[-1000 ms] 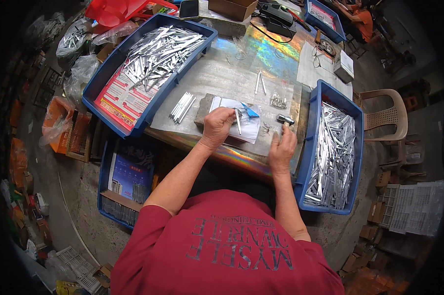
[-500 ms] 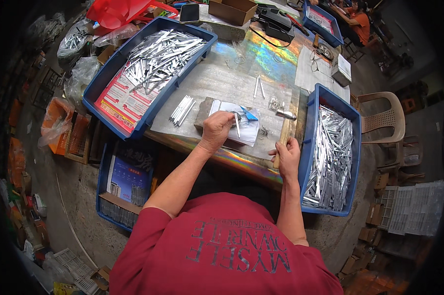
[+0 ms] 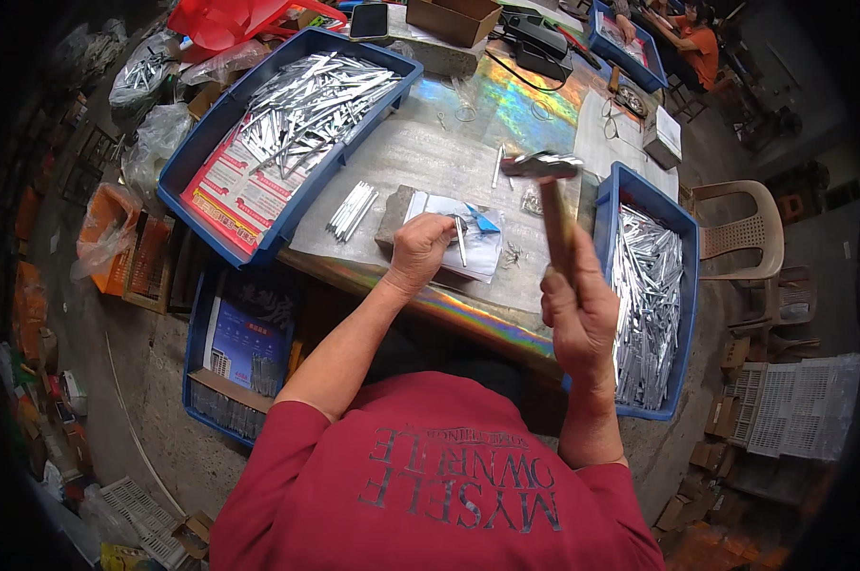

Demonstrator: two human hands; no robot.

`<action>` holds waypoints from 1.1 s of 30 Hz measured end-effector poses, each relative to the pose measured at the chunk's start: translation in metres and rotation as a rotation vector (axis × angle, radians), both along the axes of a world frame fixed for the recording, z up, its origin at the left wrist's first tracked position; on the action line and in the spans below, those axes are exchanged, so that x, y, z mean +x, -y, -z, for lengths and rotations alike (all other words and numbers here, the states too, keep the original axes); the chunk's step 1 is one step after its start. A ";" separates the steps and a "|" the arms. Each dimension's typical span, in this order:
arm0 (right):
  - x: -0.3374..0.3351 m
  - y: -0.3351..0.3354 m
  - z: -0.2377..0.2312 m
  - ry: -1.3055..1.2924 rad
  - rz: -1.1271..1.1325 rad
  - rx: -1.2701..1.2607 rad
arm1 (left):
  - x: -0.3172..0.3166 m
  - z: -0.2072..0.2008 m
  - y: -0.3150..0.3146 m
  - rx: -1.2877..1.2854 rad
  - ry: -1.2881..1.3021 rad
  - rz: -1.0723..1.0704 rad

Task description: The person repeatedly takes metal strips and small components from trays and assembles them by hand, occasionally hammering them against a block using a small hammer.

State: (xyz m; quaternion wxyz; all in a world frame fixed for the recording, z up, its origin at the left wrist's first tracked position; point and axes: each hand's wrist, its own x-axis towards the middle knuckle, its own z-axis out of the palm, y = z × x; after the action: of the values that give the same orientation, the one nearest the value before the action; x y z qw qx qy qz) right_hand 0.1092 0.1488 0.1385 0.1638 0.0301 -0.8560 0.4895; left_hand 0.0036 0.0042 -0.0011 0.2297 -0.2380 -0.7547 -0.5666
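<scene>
Worktable (image 3: 559,114) below, hands (image 3: 584,314) hold hammer (image 3: 556,219) and silvery rod (image 3: 462,247)

Hammer handle (image 3: 559,233): brown
Rods (image 3: 353,212): silver
Bins (image 3: 335,166): blue
Worktop (image 3: 534,86): rainbow iridescent patches
Shirt (image 3: 325,495): dark red, dark lettering
Chair (image 3: 751,249): beige

At the paper-topped block (image 3: 392,219), the left grip (image 3: 422,244) covers part of a slim silver rod (image 3: 463,249), whose upper end is too small to make out. Right of the block, the right grip (image 3: 582,312) hides the hammer's (image 3: 557,217) lower handle, the hammer covers part of a clear packet (image 3: 531,201), and the loose bits (image 3: 513,253) are too tiny to identify. Beyond the block, the upper edge cuts off a red bag (image 3: 225,29) leftward and a co-worker's arm (image 3: 623,21) rightward.
</scene>
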 end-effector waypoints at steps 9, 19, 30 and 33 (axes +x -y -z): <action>-0.013 -0.010 0.009 -0.079 -0.103 0.300 | 0.001 -0.002 -0.001 -0.012 0.007 0.022; -0.013 -0.008 0.035 0.061 -0.142 0.395 | 0.005 0.003 -0.003 -0.025 0.010 0.037; -0.008 -0.040 0.102 0.321 0.268 -0.673 | -0.002 -0.009 0.000 -0.044 0.019 0.007; -0.008 -0.045 0.127 0.327 0.361 -0.808 | -0.004 -0.013 0.002 -0.016 0.060 -0.007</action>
State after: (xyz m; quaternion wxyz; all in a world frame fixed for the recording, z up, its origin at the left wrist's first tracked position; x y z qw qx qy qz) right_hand 0.1008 0.1934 0.0113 0.1081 -0.2629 -0.6030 0.7454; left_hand -0.0005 0.0020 0.0120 0.2071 -0.2200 -0.7667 -0.5664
